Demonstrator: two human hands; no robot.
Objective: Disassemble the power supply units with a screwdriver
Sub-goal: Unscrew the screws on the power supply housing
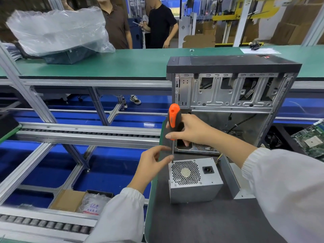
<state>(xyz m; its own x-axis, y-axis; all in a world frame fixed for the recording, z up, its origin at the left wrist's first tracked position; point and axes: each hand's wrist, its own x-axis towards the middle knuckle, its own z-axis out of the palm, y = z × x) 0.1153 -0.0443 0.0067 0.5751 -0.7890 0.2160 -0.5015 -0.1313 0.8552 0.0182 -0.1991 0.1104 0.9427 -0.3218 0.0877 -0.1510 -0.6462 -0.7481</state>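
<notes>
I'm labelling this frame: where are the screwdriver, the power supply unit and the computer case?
screwdriver [174, 118]: head view, on its orange-and-black handle.
power supply unit [185, 172]: head view, on its fan grille.
computer case [228, 92]: head view, on its bare metal drive cage.

right hand [191, 131] gripping screwdriver [174, 120], power supply [192, 183]

grey box-shaped power supply unit [193, 181]: matt sheet metal, perforated grille | orange-and-black screwdriver [174, 120]: smooth plastic handle, metal shaft | open computer case [228, 95]: bare stamped metal, matt black top | dark work mat [201, 223]: matt
</notes>
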